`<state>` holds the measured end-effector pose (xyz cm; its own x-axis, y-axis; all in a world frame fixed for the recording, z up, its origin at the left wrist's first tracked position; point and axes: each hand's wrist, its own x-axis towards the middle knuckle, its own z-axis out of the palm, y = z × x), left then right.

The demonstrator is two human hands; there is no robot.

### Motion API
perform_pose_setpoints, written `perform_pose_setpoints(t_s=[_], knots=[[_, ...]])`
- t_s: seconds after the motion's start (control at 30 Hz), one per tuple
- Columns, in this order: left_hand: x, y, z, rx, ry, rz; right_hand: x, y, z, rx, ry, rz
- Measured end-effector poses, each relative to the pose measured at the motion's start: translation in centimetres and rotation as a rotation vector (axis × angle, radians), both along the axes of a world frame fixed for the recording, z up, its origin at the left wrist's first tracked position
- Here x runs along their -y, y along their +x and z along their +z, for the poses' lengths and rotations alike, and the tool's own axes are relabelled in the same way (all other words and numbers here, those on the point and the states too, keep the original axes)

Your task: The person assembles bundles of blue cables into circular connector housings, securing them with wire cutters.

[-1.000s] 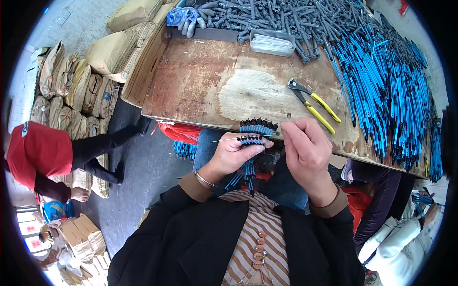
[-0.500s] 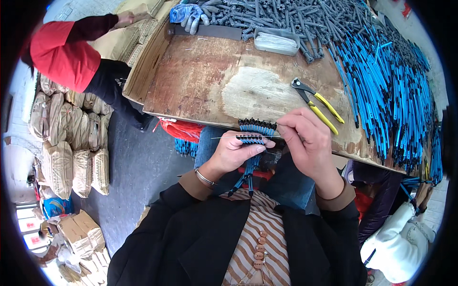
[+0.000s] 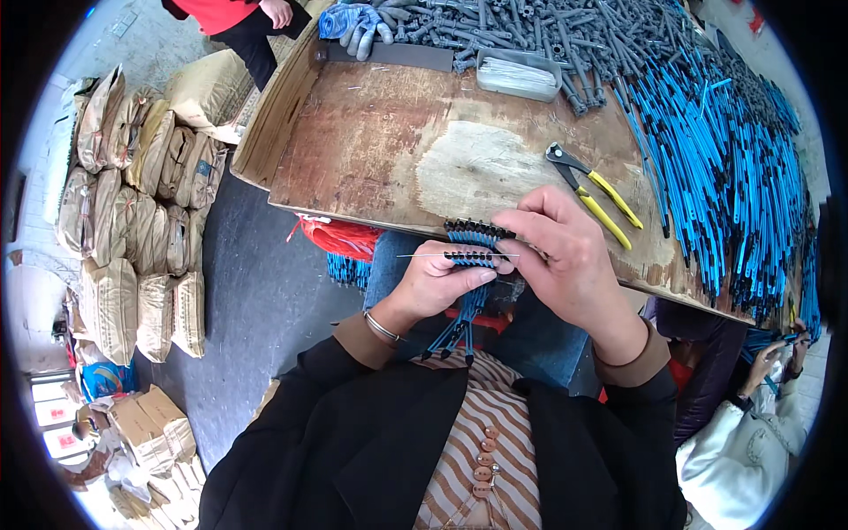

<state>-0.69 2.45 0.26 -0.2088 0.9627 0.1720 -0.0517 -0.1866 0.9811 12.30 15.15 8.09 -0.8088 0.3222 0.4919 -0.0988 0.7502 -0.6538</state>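
Observation:
Above my lap, my left hand (image 3: 430, 283) is closed around a bundle of thin blue plastic strips (image 3: 473, 237) with black ends. A thin metal rod (image 3: 410, 256) lies crosswise along a row of the black ends and sticks out on both sides. At the bundle's right end, my right hand (image 3: 570, 261) is closed, its thumb and index finger bent against the strips; what lies between those fingertips is hidden. Several strip ends hang below my left hand. Yellow-handled end nippers (image 3: 616, 195) rest on the wooden table (image 3: 353, 168), beyond my right hand.
A clear plastic box (image 3: 519, 78) holds thin metal rods. Behind it are piled grey plastic parts (image 3: 565, 35); blue strips (image 3: 724, 177) heap at right. Gloves (image 3: 358, 31) lie at the far left corner. Stacked sacks (image 3: 115, 221) stand left. Co-workers are at far left and lower right.
My right hand has shifted slightly left, further over the bundle's end. The person in red has moved away toward the top edge. At lower right, another person's hands have come into view.

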Motion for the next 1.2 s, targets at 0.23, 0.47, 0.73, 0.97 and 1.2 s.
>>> perform_pose_setpoints(t_s=[0.23, 0.47, 0.73, 0.97, 1.2], knots=[[0.2, -0.1, -0.2, 0.155, -0.066, -0.035, -0.6, -0.1, 0.3, 0.032, -0.114, 0.057], [0.1, 0.0, -0.2, 0.219, -0.035, -0.044, -0.4, 0.1, 0.9, 0.099, -0.096, 0.015], [0.2, -0.3, 0.0, 0.095, -0.007, -0.045, -0.9, -0.3, 0.3, 0.051, -0.165, 0.121], [0.5, -0.4, 0.0, 0.066, -0.027, -0.015, -0.5, -1.0, 1.7, 0.101, 0.27, 0.063], [0.3, -0.7, 0.0, 0.123, -0.056, -0.067, -1.2, -1.0, 0.6, 0.04, 0.151, 0.13]])
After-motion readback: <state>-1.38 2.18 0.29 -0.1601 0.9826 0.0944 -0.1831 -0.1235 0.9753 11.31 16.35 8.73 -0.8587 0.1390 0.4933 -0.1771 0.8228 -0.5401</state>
